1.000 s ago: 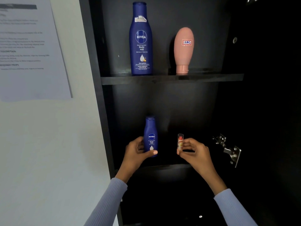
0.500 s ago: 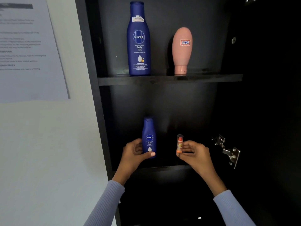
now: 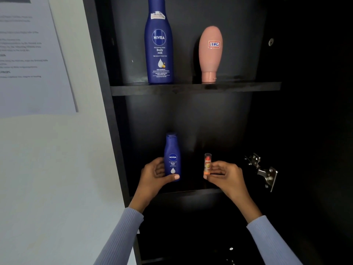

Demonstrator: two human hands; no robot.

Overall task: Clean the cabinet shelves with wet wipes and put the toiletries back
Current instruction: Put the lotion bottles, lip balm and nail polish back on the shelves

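Note:
A small blue Nivea bottle stands upright on the lower shelf of the black cabinet, with my left hand wrapped around its lower part. To its right my right hand pinches a small lip balm tube, held upright just above the same shelf. On the upper shelf stand a tall blue Nivea bottle and a pink bottle resting on its cap, with a small label. No wet wipe is in view.
A metal door hinge juts out at the right, close to my right hand. The cabinet's left side panel borders a white wall with a printed sheet taped on it. Below the lower shelf the cabinet is dark.
Both hands have stayed on their items and barely shifted. The view has drifted slightly, so the cabinet sits a little further left in the frame.

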